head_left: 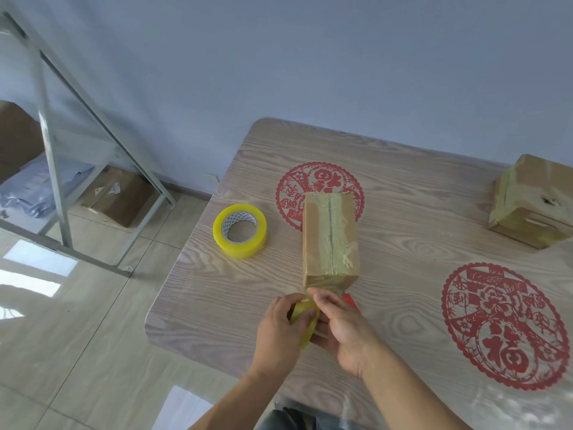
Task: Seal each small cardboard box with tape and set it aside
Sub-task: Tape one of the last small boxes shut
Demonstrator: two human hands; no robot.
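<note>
A small cardboard box [330, 237] lies on the wood-grain bench [403, 212], its long side running away from the person. Yellowish tape covers the seam along its top face and wraps over the near end. Just in front of that end both hands meet. The left hand [283, 324] holds a yellow roll of tape [305, 321] on edge, its fingers curled round the roll. The right hand [338, 324] closes its grip on the other side of the same roll, with the fingertips up at the strip of tape that runs to the box. A red tool [350, 301] shows just beside the right hand; what it is cannot be told.

A second, full roll of yellow tape [240, 230] lies flat on the bench to the left of the box, apart from it. At the far right edge stands another taped box [531, 201], well apart from the hands.

Two red paper-cut circles lie flat on the bench. The near one [505, 325] on the right carries the character 福 among flowers. The far one [313, 184] sits partly under the box, and its characters cannot be read.

On the tiled floor to the left a metal rack [49, 125] stands over a cardboard carton [119, 195] with a white label, too small to read.
</note>
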